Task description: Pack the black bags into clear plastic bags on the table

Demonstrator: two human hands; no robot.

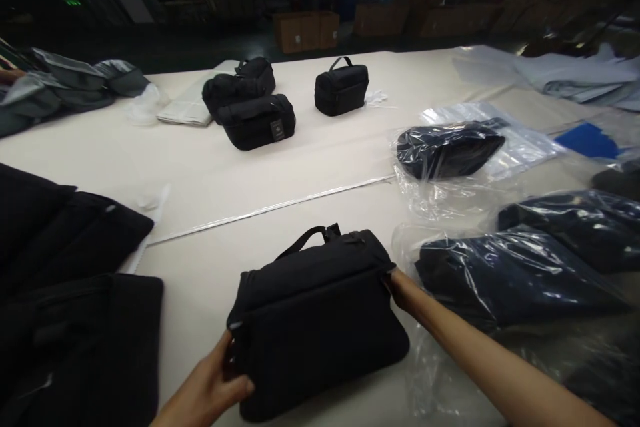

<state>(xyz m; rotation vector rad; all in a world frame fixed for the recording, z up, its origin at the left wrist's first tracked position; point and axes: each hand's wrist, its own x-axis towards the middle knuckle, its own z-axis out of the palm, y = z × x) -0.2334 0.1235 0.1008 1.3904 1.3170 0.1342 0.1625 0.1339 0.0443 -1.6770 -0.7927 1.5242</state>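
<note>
A black fabric bag [320, 327] with a carry strap on its top stands on the pale table in front of me. My left hand [213, 373] grips its lower left side, thumb on the front face and fingers behind the edge. At the bag's right side, my right hand [397, 287] holds the upper edge; most of its fingers are hidden behind the fabric. Close by on the right lies a black bag in clear plastic [505, 273]. To the left are flat black fabric bags [90, 340].
Further back stand a black bag with a raised handle [341, 90] and a tagged black bag [260, 121]. Another plastic-wrapped bag [450, 150] lies right of centre near a blue piece [589, 140]. Grey bags [75, 80] are heaped at far left. Cardboard boxes [306, 32] stand beyond the table.
</note>
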